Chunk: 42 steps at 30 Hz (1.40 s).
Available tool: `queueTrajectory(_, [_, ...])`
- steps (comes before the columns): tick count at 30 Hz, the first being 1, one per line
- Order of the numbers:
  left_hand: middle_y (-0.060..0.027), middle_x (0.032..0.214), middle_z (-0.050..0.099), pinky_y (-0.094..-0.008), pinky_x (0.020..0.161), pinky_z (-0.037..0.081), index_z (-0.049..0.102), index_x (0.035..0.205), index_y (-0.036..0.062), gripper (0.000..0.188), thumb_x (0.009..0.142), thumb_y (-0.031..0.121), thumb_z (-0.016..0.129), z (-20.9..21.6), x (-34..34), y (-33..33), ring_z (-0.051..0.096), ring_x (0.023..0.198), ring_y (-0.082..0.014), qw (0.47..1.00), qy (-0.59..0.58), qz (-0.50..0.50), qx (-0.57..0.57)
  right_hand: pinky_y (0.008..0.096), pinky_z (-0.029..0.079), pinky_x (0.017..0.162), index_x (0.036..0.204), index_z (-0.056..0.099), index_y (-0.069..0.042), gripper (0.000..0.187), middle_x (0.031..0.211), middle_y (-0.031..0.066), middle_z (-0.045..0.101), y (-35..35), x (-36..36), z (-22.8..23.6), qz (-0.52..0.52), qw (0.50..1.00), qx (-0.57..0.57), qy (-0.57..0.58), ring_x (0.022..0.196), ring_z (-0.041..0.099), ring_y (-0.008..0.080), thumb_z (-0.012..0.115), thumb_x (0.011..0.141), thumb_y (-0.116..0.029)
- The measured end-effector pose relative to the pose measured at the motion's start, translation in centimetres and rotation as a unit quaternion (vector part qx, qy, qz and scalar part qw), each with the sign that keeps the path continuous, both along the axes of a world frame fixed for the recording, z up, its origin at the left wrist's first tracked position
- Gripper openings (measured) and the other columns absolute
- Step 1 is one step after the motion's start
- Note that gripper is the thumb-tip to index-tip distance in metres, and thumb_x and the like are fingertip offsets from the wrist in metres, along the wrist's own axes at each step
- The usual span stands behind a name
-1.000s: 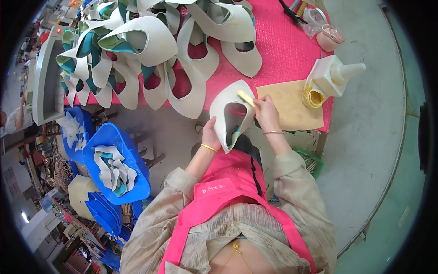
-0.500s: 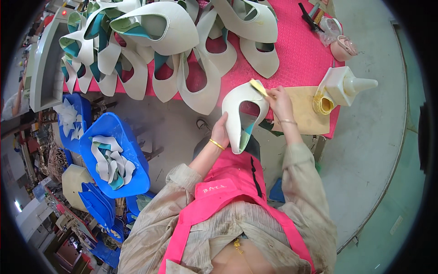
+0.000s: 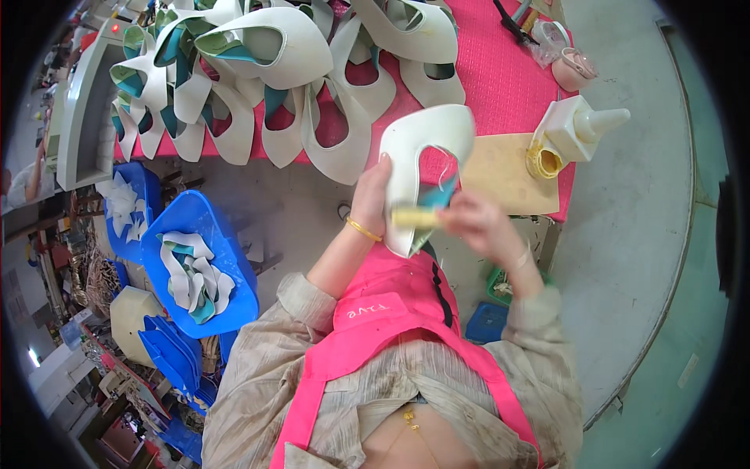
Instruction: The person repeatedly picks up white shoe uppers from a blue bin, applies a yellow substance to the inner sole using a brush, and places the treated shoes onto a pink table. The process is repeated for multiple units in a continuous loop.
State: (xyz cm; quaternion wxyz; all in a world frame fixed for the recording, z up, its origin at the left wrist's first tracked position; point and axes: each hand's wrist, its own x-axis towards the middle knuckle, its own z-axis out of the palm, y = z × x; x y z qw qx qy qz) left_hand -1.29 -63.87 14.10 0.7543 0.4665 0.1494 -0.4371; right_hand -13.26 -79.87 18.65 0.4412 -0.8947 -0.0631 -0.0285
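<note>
My left hand (image 3: pixel 373 191) grips a curved white shoe-upper piece (image 3: pixel 428 144) with a teal lining, held upright in front of my chest. My right hand (image 3: pixel 478 223) holds a small yellow brush (image 3: pixel 416 218) laid across the lower inner edge of that piece. A gold bangle sits on my left wrist. A tan board (image 3: pixel 500 173) lies on the pink table (image 3: pixel 500 78) just beyond the piece, and a white glue bottle (image 3: pixel 574 127) with a yellow glue pot beside it stands at the board's right end.
Several white and teal upper pieces (image 3: pixel 266 70) are piled across the pink table. A blue bin (image 3: pixel 195 266) with more pieces stands at my left, other blue bins near it. A grey machine (image 3: pixel 82 117) is at far left. Grey floor lies to the right.
I have lifted the piece and turned it upright. My right hand with the brush has moved from the piece's top edge down to its lower inner edge.
</note>
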Motion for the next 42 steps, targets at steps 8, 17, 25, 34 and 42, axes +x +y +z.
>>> queueTrajectory(8, [-0.0102, 0.101, 0.055, -0.0300, 0.084, 0.042, 0.045, 0.110, -0.0036, 0.038, 0.089, 0.028, 0.042, 5.9, 0.1, 0.1, 0.054, 0.092, -0.0193, 0.970, -0.065, -0.234, -0.001, 0.0263, 0.044, 0.054, 0.094, 0.064, -0.009, 0.029, 0.079, 0.0061, 0.052, -1.7, -5.5, 3.9, -0.125, 0.992, 0.023, 0.004, 0.060, 0.054, 0.0160, 0.063, 0.067, 0.002])
queueTrajectory(17, [-0.0089, 0.117, 0.047, -0.0303, 0.090, 0.036, 0.032, 0.124, -0.0018, 0.045, 0.084, 0.010, 0.047, 9.1, -4.5, -2.1, 0.048, 0.104, -0.0173, 0.951, -0.248, -0.095, -0.156, 0.0236, 0.044, 0.061, 0.088, 0.063, -0.003, 0.023, 0.079, 0.0077, 0.055, -5.3, -6.7, 7.6, -0.236, 0.948, 0.191, -0.095, 0.068, 0.054, 0.0149, 0.064, 0.066, 0.004])
queueTrajectory(25, [-0.0084, 0.116, 0.044, -0.0315, 0.088, 0.039, 0.030, 0.127, 0.0052, 0.044, 0.086, 0.013, 0.046, 11.8, -3.3, -1.7, 0.045, 0.106, -0.0194, 0.979, -0.139, -0.051, -0.143, 0.0281, 0.045, 0.055, 0.091, 0.063, -0.008, 0.026, 0.077, 0.0066, 0.060, -5.4, -7.6, 5.6, -0.067, 0.982, -0.144, -0.106, 0.065, 0.058, 0.0207, 0.062, 0.067, 0.002])
queueTrajectory(34, [-0.0065, 0.112, 0.050, -0.0301, 0.086, 0.040, 0.039, 0.119, 0.0022, 0.039, 0.087, 0.020, 0.050, 10.6, -2.3, -1.4, 0.049, 0.103, -0.0162, 0.972, -0.172, -0.056, -0.147, 0.0316, 0.044, 0.052, 0.090, 0.063, -0.009, 0.023, 0.074, 0.0083, 0.059, -4.3, -5.6, 2.2, -0.096, 0.969, -0.145, -0.174, 0.063, 0.057, 0.0226, 0.059, 0.068, -0.001])
queueTrajectory(42, [-0.0095, 0.110, 0.053, -0.0348, 0.088, 0.041, 0.043, 0.117, 0.0016, 0.038, 0.088, 0.026, 0.047, 7.8, -0.1, -1.4, 0.053, 0.099, -0.0201, 0.967, 0.010, -0.047, -0.249, 0.0308, 0.042, 0.055, 0.092, 0.062, -0.009, 0.028, 0.075, 0.0039, 0.061, -3.8, -2.6, 1.5, -0.089, 0.960, -0.195, -0.182, 0.065, 0.058, 0.0170, 0.064, 0.065, -0.002])
